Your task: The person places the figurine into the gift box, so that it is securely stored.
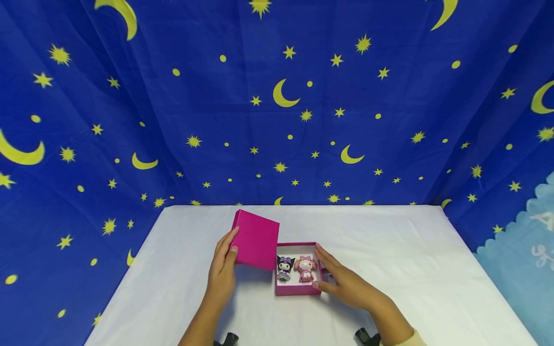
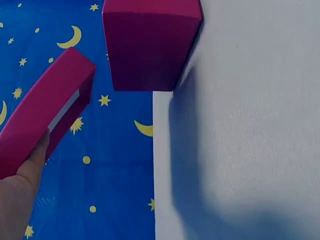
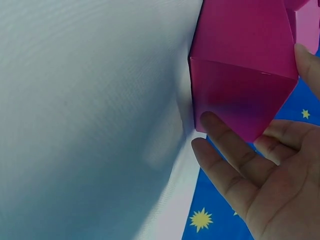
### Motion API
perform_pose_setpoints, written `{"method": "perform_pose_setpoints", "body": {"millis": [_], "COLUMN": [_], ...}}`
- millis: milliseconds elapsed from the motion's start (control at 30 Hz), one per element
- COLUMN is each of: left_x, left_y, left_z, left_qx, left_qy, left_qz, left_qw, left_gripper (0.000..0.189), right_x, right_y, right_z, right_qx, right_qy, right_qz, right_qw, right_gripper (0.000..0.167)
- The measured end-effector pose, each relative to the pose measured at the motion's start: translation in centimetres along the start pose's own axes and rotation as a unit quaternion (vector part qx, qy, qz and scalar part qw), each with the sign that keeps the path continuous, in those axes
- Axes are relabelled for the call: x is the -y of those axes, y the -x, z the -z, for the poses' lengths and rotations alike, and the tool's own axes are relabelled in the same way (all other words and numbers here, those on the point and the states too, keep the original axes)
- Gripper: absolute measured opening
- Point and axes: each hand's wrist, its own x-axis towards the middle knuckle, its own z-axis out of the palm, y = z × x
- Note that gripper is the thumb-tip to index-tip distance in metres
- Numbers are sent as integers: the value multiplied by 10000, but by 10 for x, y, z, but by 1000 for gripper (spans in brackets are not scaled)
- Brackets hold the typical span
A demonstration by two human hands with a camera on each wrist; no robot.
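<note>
A square magenta box (image 1: 298, 290) stands uncovered on the white table. Inside lie two small figures: a black-hooded one in purple (image 1: 284, 268) and a pink-eared one in pink (image 1: 305, 269). My left hand (image 1: 222, 271) pinches the left edge of the box's magenta lid (image 1: 256, 239), which is raised and tilted at the upper left of the box. In the left wrist view the lid's white inside shows past the thumb. My right hand (image 1: 346, 283) holds the box's right side, thumb at the near corner and fingertips at the far one. Some fingers spread along the wall in the right wrist view.
The white table (image 1: 195, 240) runs back to a blue curtain (image 1: 242, 120) with yellow moons and stars. A light-blue scalloped panel (image 1: 528, 254) hangs at the right. Black wrist mounts (image 1: 367, 337) show at the bottom edge.
</note>
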Motion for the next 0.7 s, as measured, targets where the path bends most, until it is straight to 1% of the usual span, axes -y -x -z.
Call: {"method": "perform_pose_setpoints", "body": {"millis": [133,233,533,700], "left_x": [-1,-1,7,13], "left_y": [1,2,5,8], "left_z": [-3,-7,-16,-22], "left_qx": [151,272,470,633], "left_qy": [342,626,1207,1343], "left_qz": [274,406,558,601], "left_qw": [9989,9968,9900,9871], "left_gripper": [44,45,45,45], "right_x": [1,2,4,3], "right_y": [0,0,-3,-5], "right_z": [0,0,-2,-4], "right_qx": [25,16,-60,-164], "right_qy": [-55,-59,-46,14], "right_qz": [-36,-55,-57,-37], "right_qw": [10000,10000,10000,9999], "right_gripper": [90,90,90,90]}}
